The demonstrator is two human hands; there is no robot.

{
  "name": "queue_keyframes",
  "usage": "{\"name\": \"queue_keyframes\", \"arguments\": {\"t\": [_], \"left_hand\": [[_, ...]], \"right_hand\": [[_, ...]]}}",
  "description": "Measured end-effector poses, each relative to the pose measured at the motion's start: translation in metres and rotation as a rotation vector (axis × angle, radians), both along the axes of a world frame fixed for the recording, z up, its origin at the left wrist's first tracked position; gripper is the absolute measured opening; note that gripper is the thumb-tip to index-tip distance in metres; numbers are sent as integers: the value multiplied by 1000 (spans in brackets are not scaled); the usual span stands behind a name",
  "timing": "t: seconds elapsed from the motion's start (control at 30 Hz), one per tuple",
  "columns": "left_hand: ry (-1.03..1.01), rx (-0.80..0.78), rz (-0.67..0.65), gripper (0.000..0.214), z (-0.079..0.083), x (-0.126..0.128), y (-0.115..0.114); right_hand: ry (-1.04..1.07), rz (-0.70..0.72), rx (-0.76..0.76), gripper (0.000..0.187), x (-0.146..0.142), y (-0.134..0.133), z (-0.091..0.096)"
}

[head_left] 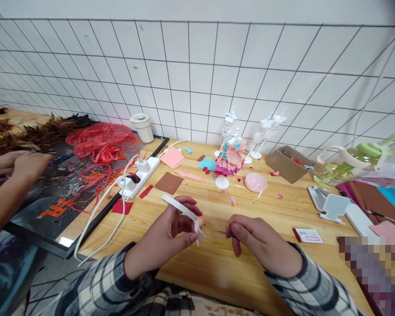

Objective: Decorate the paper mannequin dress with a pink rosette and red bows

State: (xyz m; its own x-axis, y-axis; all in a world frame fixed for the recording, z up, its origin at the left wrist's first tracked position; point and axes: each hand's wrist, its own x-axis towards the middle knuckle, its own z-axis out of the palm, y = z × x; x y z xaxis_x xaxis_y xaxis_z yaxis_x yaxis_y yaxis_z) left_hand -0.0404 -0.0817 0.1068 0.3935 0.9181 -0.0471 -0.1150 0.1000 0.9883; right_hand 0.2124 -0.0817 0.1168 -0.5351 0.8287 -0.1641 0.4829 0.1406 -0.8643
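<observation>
My left hand (164, 243) is closed on a curved white strip (181, 207), which bends up over the fingers. Its lower end, by my thumb, is frayed into thin white tails. A small peach-coloured piece (200, 220) shows right beside that end. A short way to the right, my right hand (253, 239) pinches a thin, pointed metal tool (221, 232). Only its tip shows, aimed left toward the strip and apart from it; the rest is hidden in my fingers. Beyond my hands stands a small white mannequin figure (222, 182) wearing a pleated peach, magenta and blue paper dress (233, 156).
More white figures (265, 127) stand by the wall. Around them are a pink dish (256, 182), a cardboard box (288, 164), a green-lidded bottle (345, 164) and a phone stand (334, 207). A power strip (141, 177) with trailing cables lies left, near another person's hands (23, 164).
</observation>
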Motion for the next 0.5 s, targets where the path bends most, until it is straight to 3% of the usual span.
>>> {"name": "queue_keyframes", "arguments": {"t": [0.17, 0.5], "left_hand": [[64, 24, -6, 45, 16, 7, 2], [171, 73, 4, 52, 22, 10, 3]], "right_hand": [[-187, -13, 99, 54, -19, 18, 21], [-150, 32, 206, 54, -38, 24, 13]]}}
